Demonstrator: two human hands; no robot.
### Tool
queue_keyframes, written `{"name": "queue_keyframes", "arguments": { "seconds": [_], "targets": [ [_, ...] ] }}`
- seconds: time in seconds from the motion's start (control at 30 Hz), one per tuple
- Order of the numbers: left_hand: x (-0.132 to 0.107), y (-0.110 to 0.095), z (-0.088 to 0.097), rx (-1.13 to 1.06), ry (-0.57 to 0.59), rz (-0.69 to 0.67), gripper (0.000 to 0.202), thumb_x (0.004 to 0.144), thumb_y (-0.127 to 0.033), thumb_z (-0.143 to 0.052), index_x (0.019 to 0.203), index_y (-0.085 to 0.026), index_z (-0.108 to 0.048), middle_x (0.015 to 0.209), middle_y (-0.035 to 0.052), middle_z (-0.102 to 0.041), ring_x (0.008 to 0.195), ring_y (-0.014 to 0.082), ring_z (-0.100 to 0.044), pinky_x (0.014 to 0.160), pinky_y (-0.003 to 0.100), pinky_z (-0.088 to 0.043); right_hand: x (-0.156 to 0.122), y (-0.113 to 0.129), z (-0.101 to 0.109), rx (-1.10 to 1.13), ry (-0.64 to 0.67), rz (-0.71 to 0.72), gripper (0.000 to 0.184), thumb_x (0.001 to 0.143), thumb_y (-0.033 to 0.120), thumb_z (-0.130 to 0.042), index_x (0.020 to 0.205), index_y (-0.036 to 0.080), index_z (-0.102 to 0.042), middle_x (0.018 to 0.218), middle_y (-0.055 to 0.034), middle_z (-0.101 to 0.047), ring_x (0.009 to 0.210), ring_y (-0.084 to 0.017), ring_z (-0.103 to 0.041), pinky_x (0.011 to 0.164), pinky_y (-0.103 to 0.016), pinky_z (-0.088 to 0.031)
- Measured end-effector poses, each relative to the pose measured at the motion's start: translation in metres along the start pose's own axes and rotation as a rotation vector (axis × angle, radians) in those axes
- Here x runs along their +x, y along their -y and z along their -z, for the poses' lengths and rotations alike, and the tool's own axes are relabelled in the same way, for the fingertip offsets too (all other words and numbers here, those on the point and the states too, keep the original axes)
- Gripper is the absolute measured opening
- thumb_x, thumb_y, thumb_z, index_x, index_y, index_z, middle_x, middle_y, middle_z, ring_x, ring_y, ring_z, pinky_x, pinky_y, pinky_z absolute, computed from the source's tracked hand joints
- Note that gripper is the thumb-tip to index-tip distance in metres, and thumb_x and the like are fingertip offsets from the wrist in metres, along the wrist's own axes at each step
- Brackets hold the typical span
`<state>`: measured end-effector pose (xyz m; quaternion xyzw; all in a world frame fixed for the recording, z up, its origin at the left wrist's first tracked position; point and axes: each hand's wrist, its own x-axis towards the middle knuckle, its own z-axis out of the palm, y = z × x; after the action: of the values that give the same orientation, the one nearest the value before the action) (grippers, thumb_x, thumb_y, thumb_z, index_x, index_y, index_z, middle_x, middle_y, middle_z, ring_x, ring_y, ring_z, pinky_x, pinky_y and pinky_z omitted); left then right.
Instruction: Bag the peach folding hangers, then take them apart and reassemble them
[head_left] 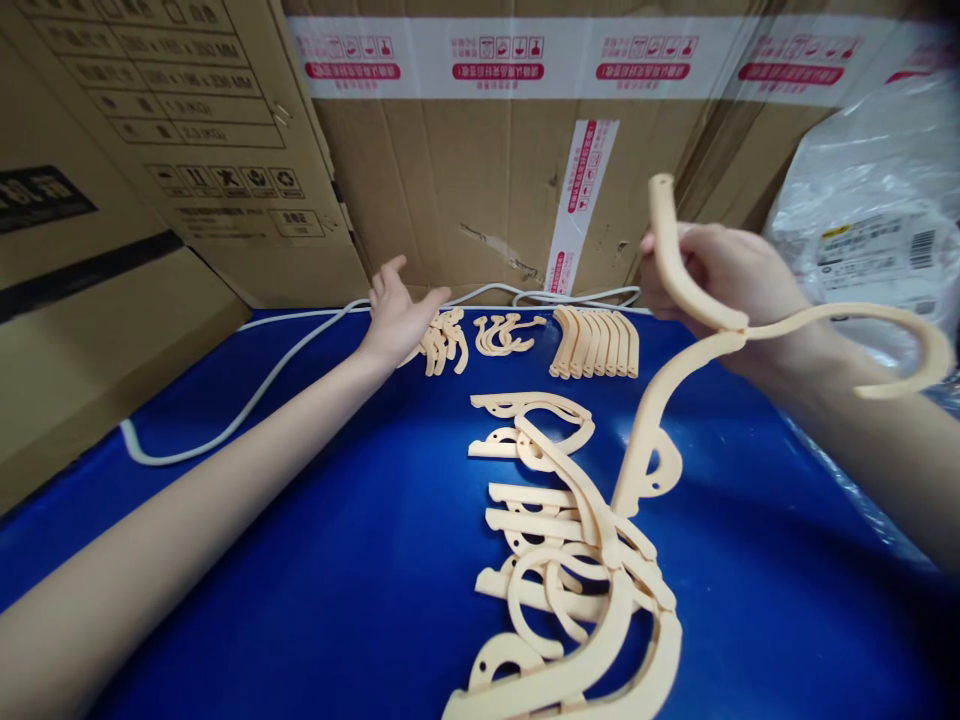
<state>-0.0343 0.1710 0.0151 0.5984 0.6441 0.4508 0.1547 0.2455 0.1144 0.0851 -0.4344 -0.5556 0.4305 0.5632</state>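
Head view: cardboard boxes wall the 12 o'clock side of the blue table. A heap of flat cream pieces lies at 6 o'clock. At 2 o'clock the right hand is clamped on a cream hooked piece, two arcs branching from one stem, raised off the table. At 11 o'clock the left hand, fingers spread, touches small cream hooks.

Peach curved piece, blue table
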Motion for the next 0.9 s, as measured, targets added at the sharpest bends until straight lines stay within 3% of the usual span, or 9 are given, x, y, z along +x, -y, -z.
{"name": "queue_keyframes", "arguments": {
  "seconds": [0.07, 0.1, 0.2, 0.27, 0.37, 0.47, 0.57, 0.67, 0.9],
  "targets": [
    [-0.011, -0.017, 0.01, -0.229, 0.068, -0.133, 0.06, 0.084, -0.04, -0.063, 0.138, -0.02, -0.046, 0.153, 0.0139, -0.044, 0.144, 0.0291, -0.04, 0.121, 0.044, -0.028, 0.002, 0.007, 0.003, 0.061, -0.103, 0.025, 0.026, 0.084, 0.006, -0.041, 0.071, 0.017, -0.06, 0.049, 0.0052, -0.032, 0.042, -0.009, -0.025, 0.044, -0.029, -0.015],
    [-0.019, -0.028, 0.014, -0.35, 0.209, -0.173, 0.054, 0.089, -0.047, -0.057, 0.134, -0.018, -0.051, 0.145, 0.0139, -0.053, 0.136, 0.0287, -0.05, 0.118, 0.044, -0.034, 0.003, 0.011, 0.003, 0.087, -0.151, 0.044, 0.028, 0.085, 0.005, -0.039, 0.07, 0.018, -0.058, 0.049, 0.0055, -0.031, 0.041, -0.009, -0.025, 0.044, -0.029, -0.016],
    [-0.044, -0.059, 0.022, -0.616, 0.783, 0.025, 0.073, 0.089, -0.075, -0.038, 0.113, -0.013, -0.068, 0.116, 0.0165, -0.073, 0.113, 0.0351, -0.067, 0.098, 0.046, -0.053, -0.001, 0.014, 0.001, 0.109, -0.21, 0.105, 0.029, 0.088, 0.005, -0.035, 0.07, 0.018, -0.053, 0.055, 0.0019, -0.047, 0.044, -0.008, -0.041, 0.046, -0.026, -0.029],
    [-0.058, -0.071, 0.022, -0.722, 0.936, 0.152, 0.072, 0.087, -0.075, -0.044, 0.107, -0.012, -0.071, 0.108, 0.0174, -0.075, 0.105, 0.034, -0.07, 0.088, 0.042, -0.058, -0.006, 0.01, -0.001, 0.087, -0.156, 0.098, 0.021, 0.087, 0.006, -0.039, 0.075, 0.02, -0.05, 0.069, -0.0018, -0.062, 0.054, -0.008, -0.055, 0.051, -0.025, -0.037],
    [-0.067, -0.073, 0.019, -0.786, 0.914, 0.241, 0.034, 0.087, -0.041, -0.069, 0.105, -0.013, -0.07, 0.111, 0.013, -0.075, 0.1, 0.0237, -0.073, 0.086, 0.032, -0.059, -0.012, -0.001, -0.005, 0.056, -0.064, 0.054, 0.018, 0.079, 0.006, -0.051, 0.082, 0.023, -0.046, 0.079, -0.001, -0.069, 0.065, -0.011, -0.064, 0.056, -0.024, -0.042],
    [-0.066, -0.068, 0.016, -0.838, 0.823, 0.3, 0.019, 0.083, -0.012, -0.066, 0.102, -0.012, -0.068, 0.114, 0.0113, -0.074, 0.102, 0.0189, -0.072, 0.091, 0.029, -0.057, -0.015, -0.011, -0.005, 0.024, -0.031, 0.086, 0.02, 0.075, 0.008, -0.06, 0.083, 0.024, -0.049, 0.073, 0.0015, -0.064, 0.066, -0.012, -0.064, 0.058, -0.025, -0.044],
    [-0.061, -0.067, 0.02, -0.846, 0.794, 0.357, 0.02, 0.086, -0.008, -0.054, 0.102, -0.01, -0.066, 0.119, 0.0138, -0.072, 0.103, 0.0221, -0.072, 0.083, 0.03, -0.06, -0.013, -0.017, -0.001, -0.179, -0.005, 0.212, 0.021, 0.074, 0.016, -0.07, 0.081, 0.023, -0.051, 0.07, 0.0025, -0.059, 0.066, -0.013, -0.06, 0.06, -0.028, -0.044],
    [-0.06, -0.069, 0.024, -0.815, 0.793, 0.356, 0.026, 0.084, -0.007, -0.05, 0.105, -0.013, -0.064, 0.119, 0.0144, -0.072, 0.098, 0.0214, -0.072, 0.063, 0.022, -0.057, -0.014, -0.019, 0.005, -0.626, 0.085, 0.414, 0.019, 0.079, 0.029, -0.073, 0.083, 0.022, -0.055, 0.078, -0.0008, -0.062, 0.07, -0.015, -0.058, 0.064, -0.03, -0.041],
    [-0.074, -0.073, 0.022, -0.896, 1.012, 0.613, 0.012, 0.08, -0.014, -0.051, 0.086, -0.012, -0.061, 0.074, 0.0082, -0.063, 0.062, 0.0128, -0.06, 0.044, 0.016, -0.041, -0.03, -0.025, -0.006, -1.363, 0.273, 0.575, 0.033, 0.1, 0.044, -0.043, 0.11, 0.024, -0.068, 0.092, -0.0088, -0.075, 0.077, -0.022, -0.065, 0.066, -0.032, -0.036]
  ]
}}
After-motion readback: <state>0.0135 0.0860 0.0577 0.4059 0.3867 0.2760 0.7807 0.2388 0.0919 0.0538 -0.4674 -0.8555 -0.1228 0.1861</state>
